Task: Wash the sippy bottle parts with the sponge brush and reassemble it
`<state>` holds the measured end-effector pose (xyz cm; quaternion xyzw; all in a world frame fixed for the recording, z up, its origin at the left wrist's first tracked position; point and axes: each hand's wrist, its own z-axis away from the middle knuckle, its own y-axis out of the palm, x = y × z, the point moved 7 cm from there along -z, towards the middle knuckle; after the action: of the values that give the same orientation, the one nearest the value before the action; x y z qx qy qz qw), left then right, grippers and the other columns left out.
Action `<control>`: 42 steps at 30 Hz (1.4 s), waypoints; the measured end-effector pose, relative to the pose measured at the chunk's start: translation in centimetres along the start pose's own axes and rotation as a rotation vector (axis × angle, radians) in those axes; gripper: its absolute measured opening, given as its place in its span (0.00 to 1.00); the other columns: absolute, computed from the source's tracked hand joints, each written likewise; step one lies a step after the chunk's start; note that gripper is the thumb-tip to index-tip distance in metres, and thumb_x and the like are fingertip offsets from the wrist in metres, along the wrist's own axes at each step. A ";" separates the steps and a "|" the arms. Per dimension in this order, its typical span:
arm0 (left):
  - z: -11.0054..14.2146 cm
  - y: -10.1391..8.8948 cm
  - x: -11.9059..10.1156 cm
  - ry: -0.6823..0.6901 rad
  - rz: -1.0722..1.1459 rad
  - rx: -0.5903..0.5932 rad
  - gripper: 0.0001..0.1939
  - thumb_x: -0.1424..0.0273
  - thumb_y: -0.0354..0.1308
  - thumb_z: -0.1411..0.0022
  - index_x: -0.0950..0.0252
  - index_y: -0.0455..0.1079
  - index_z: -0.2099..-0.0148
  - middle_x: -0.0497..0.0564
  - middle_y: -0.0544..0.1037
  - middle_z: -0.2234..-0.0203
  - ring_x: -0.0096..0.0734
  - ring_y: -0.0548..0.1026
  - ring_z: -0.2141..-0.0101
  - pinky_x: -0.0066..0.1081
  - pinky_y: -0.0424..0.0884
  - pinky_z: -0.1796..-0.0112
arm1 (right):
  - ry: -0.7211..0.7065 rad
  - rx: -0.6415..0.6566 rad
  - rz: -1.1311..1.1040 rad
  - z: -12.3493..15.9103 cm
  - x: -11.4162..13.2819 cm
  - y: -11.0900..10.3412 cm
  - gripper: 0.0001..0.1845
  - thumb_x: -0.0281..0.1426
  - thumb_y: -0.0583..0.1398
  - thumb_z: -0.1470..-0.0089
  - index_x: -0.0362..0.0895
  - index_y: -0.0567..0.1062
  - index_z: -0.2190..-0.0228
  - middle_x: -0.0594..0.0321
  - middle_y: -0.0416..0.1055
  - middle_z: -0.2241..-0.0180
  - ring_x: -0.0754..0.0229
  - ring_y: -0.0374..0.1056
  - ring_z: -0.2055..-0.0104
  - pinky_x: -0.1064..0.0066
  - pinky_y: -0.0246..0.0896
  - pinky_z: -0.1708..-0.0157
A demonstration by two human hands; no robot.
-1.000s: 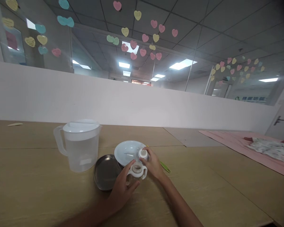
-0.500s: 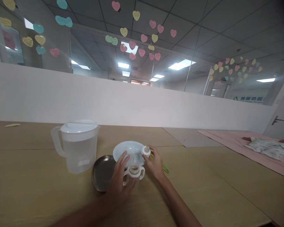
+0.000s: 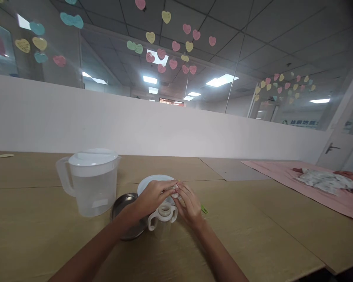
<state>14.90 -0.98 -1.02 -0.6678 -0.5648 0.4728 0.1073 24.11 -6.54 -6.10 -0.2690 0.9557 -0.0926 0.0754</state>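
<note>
A clear baby bottle with white side handles (image 3: 162, 216) stands open on the wooden table just in front of my hands. My right hand (image 3: 190, 203) is closed round a small white teat piece (image 3: 174, 193) above the bottle. My left hand (image 3: 153, 196) has its fingers pinched on the same piece from the left. Behind the hands lies a white bowl (image 3: 147, 183), and under my left wrist sits a round steel dish (image 3: 124, 205).
A clear plastic jug (image 3: 88, 181) holding water, with a white lid, stands at the left. Something small and green (image 3: 204, 209) lies right of my right hand. A pink mat with a baby doll (image 3: 323, 181) is at the far right. A white partition runs behind the table.
My left hand let go of the bottle and rose to meet my right hand on the teat piece. The bottle now stands alone. The view has shifted slightly right.
</note>
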 end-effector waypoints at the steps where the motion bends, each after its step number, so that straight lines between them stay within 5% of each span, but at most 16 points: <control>1: 0.1 -0.4 -0.3 -0.003 0.025 0.022 0.17 0.63 0.45 0.39 0.59 0.68 0.51 0.48 0.77 0.62 0.31 0.73 0.63 0.27 0.65 0.59 | -0.004 0.003 -0.001 0.0 0.1 0.0 0.25 0.23 0.55 0.48 0.46 0.61 0.48 0.57 0.67 0.53 0.55 0.61 0.49 0.58 0.65 0.53; 13: 0.4 -1.7 -0.3 -0.223 0.400 0.121 0.17 0.64 0.54 0.46 0.64 0.72 0.55 0.50 0.78 0.68 0.26 0.72 0.77 0.26 0.71 0.76 | -0.107 0.030 -0.013 0.4 1.6 -0.2 0.27 0.23 0.59 0.51 0.46 0.62 0.48 0.57 0.64 0.51 0.52 0.59 0.48 0.59 0.63 0.51; 19: 0.5 -1.0 1.7 -0.258 0.650 0.181 0.19 0.66 0.58 0.48 0.66 0.70 0.53 0.53 0.76 0.60 0.31 0.74 0.66 0.30 0.73 0.68 | -0.128 0.105 0.026 0.8 1.3 0.3 0.27 0.22 0.57 0.50 0.47 0.62 0.48 0.59 0.62 0.49 0.53 0.57 0.46 0.58 0.64 0.51; 25: 0.9 -0.3 4.2 -0.369 0.820 0.115 0.22 0.66 0.59 0.49 0.67 0.67 0.50 0.56 0.74 0.56 0.35 0.72 0.58 0.34 0.71 0.59 | -0.162 0.018 0.098 0.4 1.0 -0.2 0.34 0.22 0.59 0.51 0.43 0.55 0.44 0.53 0.63 0.50 0.52 0.59 0.47 0.59 0.66 0.53; 33: 0.4 -1.8 3.9 -0.344 0.342 -0.098 0.17 0.63 0.58 0.50 0.68 0.72 0.59 0.53 0.78 0.66 0.31 0.75 0.69 0.28 0.72 0.69 | -0.126 -0.016 0.140 -0.2 0.9 0.1 0.30 0.22 0.59 0.52 0.38 0.59 0.46 0.49 0.67 0.54 0.53 0.61 0.48 0.62 0.65 0.53; 42: 0.7 -2.0 -0.6 0.006 -0.446 -0.089 0.10 0.70 0.51 0.42 0.61 0.72 0.60 0.47 0.78 0.65 0.30 0.73 0.65 0.28 0.67 0.62 | -0.101 0.002 0.134 -0.1 0.2 0.4 0.25 0.18 0.54 0.49 0.41 0.61 0.48 0.52 0.68 0.55 0.55 0.60 0.47 0.61 0.61 0.52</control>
<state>13.17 -1.08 0.29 -0.5320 -0.7184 0.4099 0.1811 23.77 -6.31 -6.11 -0.2089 0.9664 -0.0745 0.1296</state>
